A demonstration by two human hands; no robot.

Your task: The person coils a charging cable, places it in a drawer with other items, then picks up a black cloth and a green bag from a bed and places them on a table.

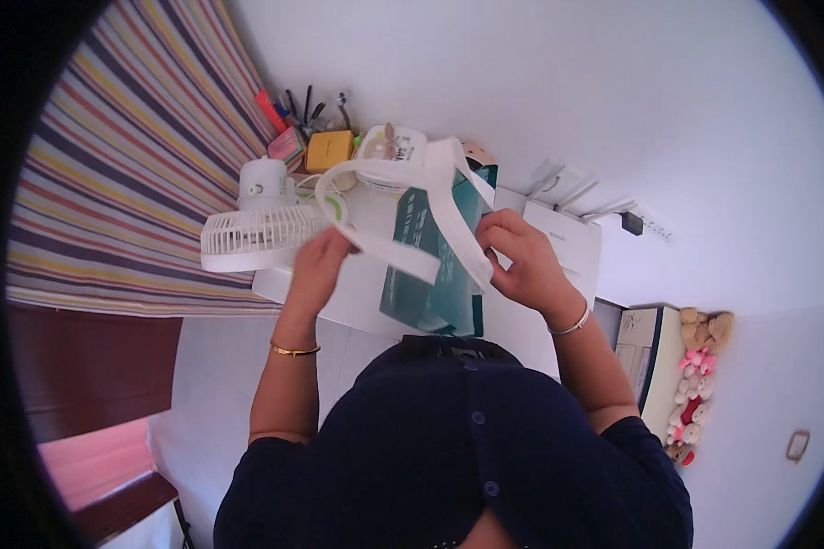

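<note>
A long white strap [449,215], wide and flat like a belt, hangs in loops in front of me above the desk. My left hand [319,263] is closed on it at the left, where the strap curves round. At the right, my right hand [525,261] pinches another stretch of it between thumb and fingers. One loose end points toward the middle. Below the strap, a teal printed packet [421,297] lies at the near side of the white desk [357,297], partly covered by it.
A white fan [261,229] stands left, beside a striped curtain [128,156]. Farther back are a yellow box [330,151], a pen holder area with pens [307,110] and a white tub [375,146]. A white flat device [558,233] and plugged adapter [631,222] are right.
</note>
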